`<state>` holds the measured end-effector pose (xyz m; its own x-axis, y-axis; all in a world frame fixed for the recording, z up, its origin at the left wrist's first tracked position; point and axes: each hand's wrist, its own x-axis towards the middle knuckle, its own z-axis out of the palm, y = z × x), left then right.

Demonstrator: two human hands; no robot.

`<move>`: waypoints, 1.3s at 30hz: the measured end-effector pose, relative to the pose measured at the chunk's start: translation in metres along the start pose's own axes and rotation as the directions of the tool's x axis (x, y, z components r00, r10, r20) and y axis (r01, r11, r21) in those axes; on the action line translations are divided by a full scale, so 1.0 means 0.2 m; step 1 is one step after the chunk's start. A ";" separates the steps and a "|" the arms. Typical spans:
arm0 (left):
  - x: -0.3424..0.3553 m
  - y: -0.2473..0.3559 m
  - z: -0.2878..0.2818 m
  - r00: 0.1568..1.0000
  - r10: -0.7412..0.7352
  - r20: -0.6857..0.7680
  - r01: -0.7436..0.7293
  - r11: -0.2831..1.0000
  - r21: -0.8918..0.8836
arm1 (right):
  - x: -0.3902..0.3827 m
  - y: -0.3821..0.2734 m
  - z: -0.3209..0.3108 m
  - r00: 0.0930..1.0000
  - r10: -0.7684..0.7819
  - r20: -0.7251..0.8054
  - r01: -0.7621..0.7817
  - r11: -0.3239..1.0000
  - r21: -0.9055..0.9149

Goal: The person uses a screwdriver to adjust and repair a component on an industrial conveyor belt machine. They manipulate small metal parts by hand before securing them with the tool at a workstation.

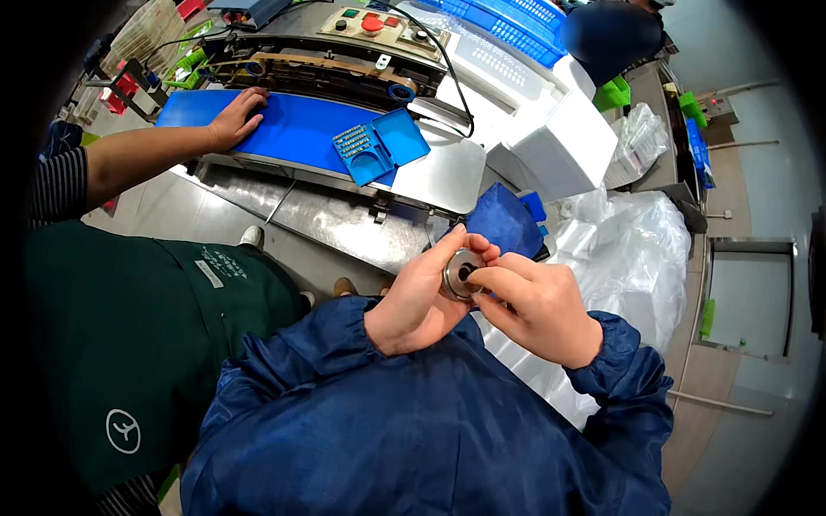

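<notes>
My left hand point(419, 301) is closed around a round metal wheel point(456, 277) with a dark hole in its middle, held in front of my chest. The thumb and fingers of my right hand point(544, 303) are pinched together at the wheel's rim and hole; whatever they may hold is hidden. Beyond my hands, an open blue plastic case point(379, 146) lies on the blue conveyor belt point(297, 129). Rows of small metal pieces point(354, 143) fill part of the case, beside a round recess.
A co-worker in a dark green apron stands at my left, one hand point(238, 118) flat on the belt. Behind the belt is the machine's control panel point(379, 27) with a red button. White foam boxes point(564, 142) and clear plastic bags point(628, 267) stand to the right.
</notes>
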<state>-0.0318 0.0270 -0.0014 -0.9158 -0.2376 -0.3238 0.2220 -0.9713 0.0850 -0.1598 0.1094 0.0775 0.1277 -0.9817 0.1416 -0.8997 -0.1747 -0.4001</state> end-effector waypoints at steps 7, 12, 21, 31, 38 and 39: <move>0.01 0.00 0.00 1.000 -0.013 -0.004 0.013 0.999 0.045 | 0.04 0.01 -0.04 0.988 -0.092 0.122 0.101 0.992 -0.071; 0.01 0.00 -0.02 0.999 -0.022 0.042 0.019 0.998 0.062 | 0.07 0.03 -0.05 0.969 -0.128 0.210 0.144 0.988 -0.061; 0.02 0.00 -0.05 0.989 -0.060 0.131 0.049 0.995 0.086 | 0.09 0.05 -0.07 0.948 -0.209 0.242 0.221 0.975 -0.027; 0.01 0.00 -0.01 0.993 -0.062 0.104 0.042 0.982 0.182 | 0.07 0.04 -0.06 0.951 -0.211 0.225 0.231 0.971 -0.068; 0.00 -0.01 -0.02 0.990 -0.074 0.122 0.055 0.987 0.153 | 0.08 0.01 -0.09 0.959 -0.169 0.228 0.181 0.983 -0.031; 0.00 -0.01 -0.03 0.986 -0.079 0.150 0.061 0.991 0.121 | 0.08 0.01 -0.10 0.974 -0.081 0.210 0.067 0.995 0.070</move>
<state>-0.0301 0.0290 -0.0070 -0.9702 -0.1568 -0.1845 0.1237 -0.9760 0.1791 -0.1680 0.0946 0.0964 0.2849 -0.9583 -0.0202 -0.8574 -0.2454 -0.4525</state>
